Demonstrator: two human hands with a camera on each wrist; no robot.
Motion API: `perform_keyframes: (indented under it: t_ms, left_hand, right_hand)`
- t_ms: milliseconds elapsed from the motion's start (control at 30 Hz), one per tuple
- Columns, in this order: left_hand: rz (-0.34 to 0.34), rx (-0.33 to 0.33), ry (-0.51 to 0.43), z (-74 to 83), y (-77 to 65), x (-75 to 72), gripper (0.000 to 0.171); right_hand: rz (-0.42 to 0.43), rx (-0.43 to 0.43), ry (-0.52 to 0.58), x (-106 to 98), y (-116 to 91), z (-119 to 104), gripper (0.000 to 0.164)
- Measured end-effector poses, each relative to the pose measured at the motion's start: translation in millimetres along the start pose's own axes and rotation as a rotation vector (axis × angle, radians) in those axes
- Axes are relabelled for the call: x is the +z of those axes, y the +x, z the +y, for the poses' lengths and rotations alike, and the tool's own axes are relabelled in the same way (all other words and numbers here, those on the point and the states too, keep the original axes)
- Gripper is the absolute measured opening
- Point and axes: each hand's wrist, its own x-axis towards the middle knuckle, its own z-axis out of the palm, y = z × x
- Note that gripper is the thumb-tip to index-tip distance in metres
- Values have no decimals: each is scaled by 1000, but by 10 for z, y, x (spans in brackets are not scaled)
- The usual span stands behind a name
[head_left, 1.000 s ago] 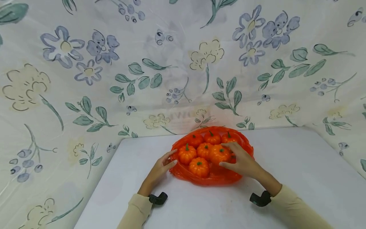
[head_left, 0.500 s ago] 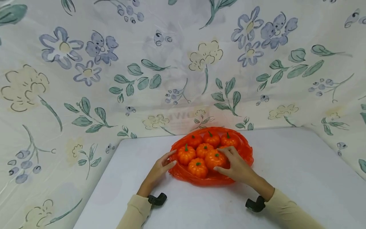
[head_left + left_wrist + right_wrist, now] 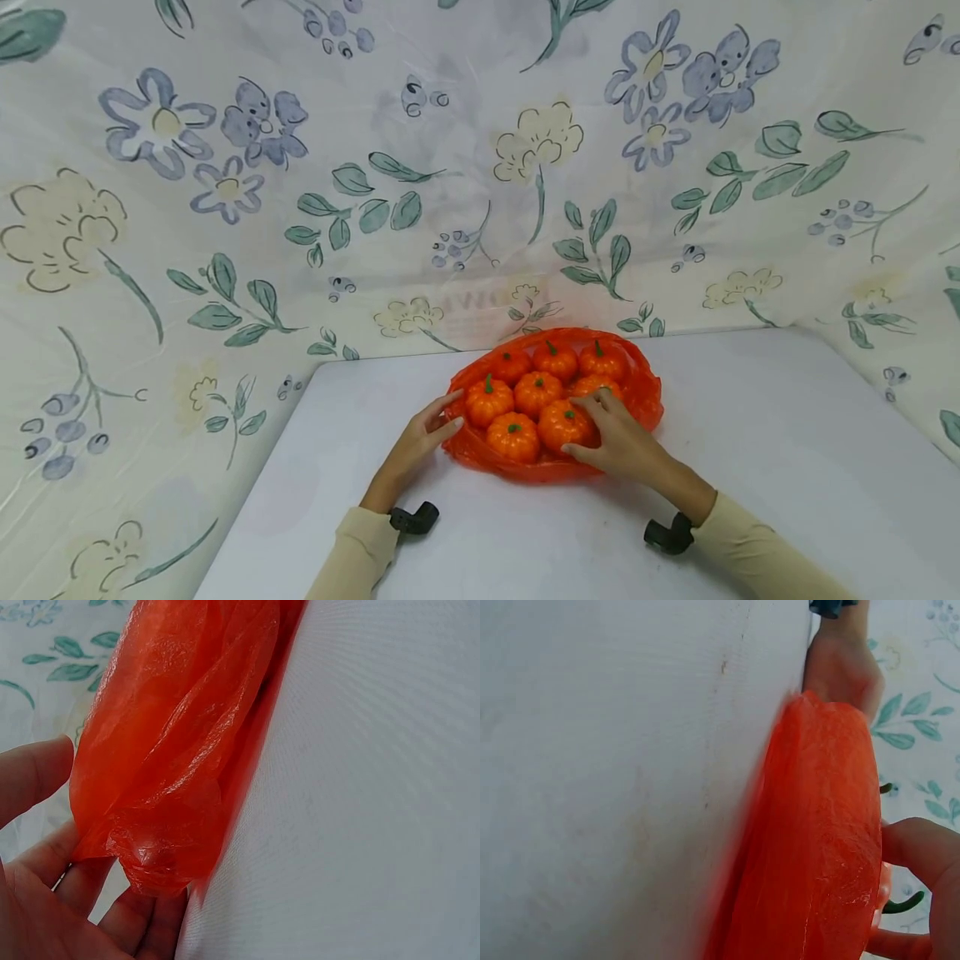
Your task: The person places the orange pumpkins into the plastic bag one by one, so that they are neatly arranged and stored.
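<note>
A red plastic bag point(image 3: 525, 473) lies spread on the table, its mouth facing up, with several small orange toy pumpkins inside. At the front right of the group, my right hand point(image 3: 626, 442) grips one toy pumpkin point(image 3: 564, 425) between thumb and fingers. It sits against the front-left pumpkin point(image 3: 513, 438). My left hand point(image 3: 420, 437) rests at the bag's left end, fingers loosely spread. In the left wrist view, its fingers point(image 3: 60, 862) touch the bag's outside while the thumb stays at its edge. The right wrist view shows the bag's wall hiding most of the held pumpkin.
Other pumpkins, such as the middle one point(image 3: 537, 393) and the back-right one point(image 3: 602, 360), fill the bag. A white table point(image 3: 765, 433) lies beneath. Behind it hangs a floral-patterned sheet point(image 3: 465, 167).
My right hand has brought its pumpkin left and toward the front of the bag. The front-left pumpkin has shifted slightly left, and another pumpkin now shows behind the held one. The left hand stays put.
</note>
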Motion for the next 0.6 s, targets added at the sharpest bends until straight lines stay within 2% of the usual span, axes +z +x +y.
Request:
perform_keyframes:
  t_ms: [600]
  left_hand:
    - [7,-15,15,-8,24,12,57]
  right_hand:
    - [-41,14,-92,21,-4,33,67]
